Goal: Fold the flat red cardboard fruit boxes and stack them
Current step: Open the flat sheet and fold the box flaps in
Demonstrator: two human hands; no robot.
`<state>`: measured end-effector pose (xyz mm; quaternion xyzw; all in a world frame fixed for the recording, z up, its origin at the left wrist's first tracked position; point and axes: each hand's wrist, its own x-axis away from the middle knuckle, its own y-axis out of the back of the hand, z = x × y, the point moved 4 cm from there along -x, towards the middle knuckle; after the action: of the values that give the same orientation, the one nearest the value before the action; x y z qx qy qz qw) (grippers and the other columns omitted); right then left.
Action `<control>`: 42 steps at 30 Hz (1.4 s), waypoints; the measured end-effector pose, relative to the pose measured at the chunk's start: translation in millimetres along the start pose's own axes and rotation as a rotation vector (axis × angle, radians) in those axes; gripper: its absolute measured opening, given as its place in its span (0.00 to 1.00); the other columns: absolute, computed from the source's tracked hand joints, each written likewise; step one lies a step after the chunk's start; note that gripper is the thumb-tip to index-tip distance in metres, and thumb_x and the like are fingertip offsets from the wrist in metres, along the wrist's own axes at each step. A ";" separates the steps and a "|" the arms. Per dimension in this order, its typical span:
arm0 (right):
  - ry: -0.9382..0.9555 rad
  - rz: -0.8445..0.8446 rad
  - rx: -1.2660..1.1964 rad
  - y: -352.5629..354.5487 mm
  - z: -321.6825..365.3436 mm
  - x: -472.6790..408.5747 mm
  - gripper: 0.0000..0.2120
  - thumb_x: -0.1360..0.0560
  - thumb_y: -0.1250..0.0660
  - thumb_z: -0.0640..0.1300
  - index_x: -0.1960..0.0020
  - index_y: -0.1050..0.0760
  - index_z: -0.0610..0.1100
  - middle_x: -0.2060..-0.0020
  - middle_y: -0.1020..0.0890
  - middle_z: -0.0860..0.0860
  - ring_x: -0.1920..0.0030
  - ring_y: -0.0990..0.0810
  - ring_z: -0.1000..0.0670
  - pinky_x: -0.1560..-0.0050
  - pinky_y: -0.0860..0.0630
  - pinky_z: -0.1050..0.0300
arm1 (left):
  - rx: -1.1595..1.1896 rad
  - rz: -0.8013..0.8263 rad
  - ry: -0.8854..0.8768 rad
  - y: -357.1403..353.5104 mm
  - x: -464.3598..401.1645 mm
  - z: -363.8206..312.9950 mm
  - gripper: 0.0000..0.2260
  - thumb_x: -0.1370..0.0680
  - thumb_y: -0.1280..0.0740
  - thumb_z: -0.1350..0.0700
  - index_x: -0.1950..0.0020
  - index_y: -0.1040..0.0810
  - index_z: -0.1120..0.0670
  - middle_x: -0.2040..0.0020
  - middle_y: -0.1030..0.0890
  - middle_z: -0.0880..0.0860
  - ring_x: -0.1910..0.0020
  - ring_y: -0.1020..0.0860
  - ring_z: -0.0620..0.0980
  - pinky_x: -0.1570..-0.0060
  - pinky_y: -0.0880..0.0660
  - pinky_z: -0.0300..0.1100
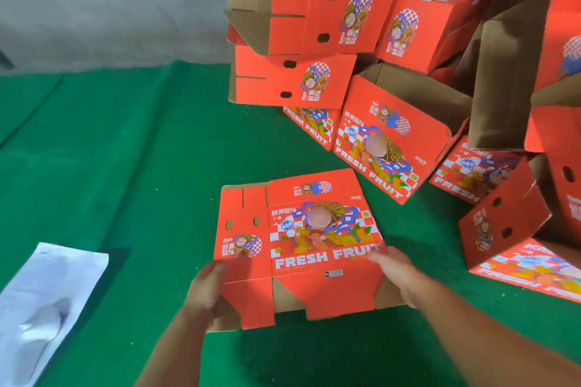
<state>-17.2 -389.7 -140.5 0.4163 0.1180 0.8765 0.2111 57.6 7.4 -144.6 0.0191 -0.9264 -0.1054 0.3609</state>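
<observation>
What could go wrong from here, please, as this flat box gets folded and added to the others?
1. The pile of folded boxes leans unevenly, several tilted; adding one might topple it.
2. The flat box is held only at its near edge by the left hand and right hand, so it could sag or slip.

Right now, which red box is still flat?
The flat box on the green mat, held by both hands. The other boxes piled behind are already folded up.
</observation>
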 end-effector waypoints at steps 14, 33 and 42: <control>0.382 0.092 0.142 67.9 72.7 76.8 0.05 0.22 0.30 0.59 0.48 0.20 0.61 0.48 0.19 0.64 0.49 0.24 0.62 0.50 0.31 0.57 | -0.207 -0.053 0.005 -4.6 19.6 -27.9 0.22 0.36 0.38 0.25 0.48 0.17 0.31 0.33 0.22 0.56 0.30 0.27 0.60 0.26 0.35 0.60; 0.421 0.032 0.299 88.7 83.8 116.5 0.11 0.22 0.31 0.61 0.55 0.17 0.55 0.65 0.16 0.59 0.65 0.18 0.59 0.64 0.31 0.61 | 0.343 -0.044 -0.125 -7.2 56.6 -73.9 0.35 0.37 0.28 0.36 0.36 0.18 0.54 0.33 0.23 0.63 0.42 0.18 0.62 0.40 0.21 0.59; 0.274 0.313 -0.490 134.2 87.7 93.9 0.23 0.27 0.29 0.57 0.41 0.18 0.41 0.49 0.13 0.42 0.52 0.13 0.44 0.56 0.15 0.51 | 0.382 0.362 -0.132 15.5 66.5 -107.5 0.18 0.15 0.44 0.46 0.39 0.20 0.55 0.52 0.13 0.59 0.68 0.18 0.50 0.64 0.18 0.42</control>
<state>-38.3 -461.5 29.5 0.2444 -0.1347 0.9485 0.1500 81.4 -4.4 -20.0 -0.0863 -0.9394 0.1365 0.3023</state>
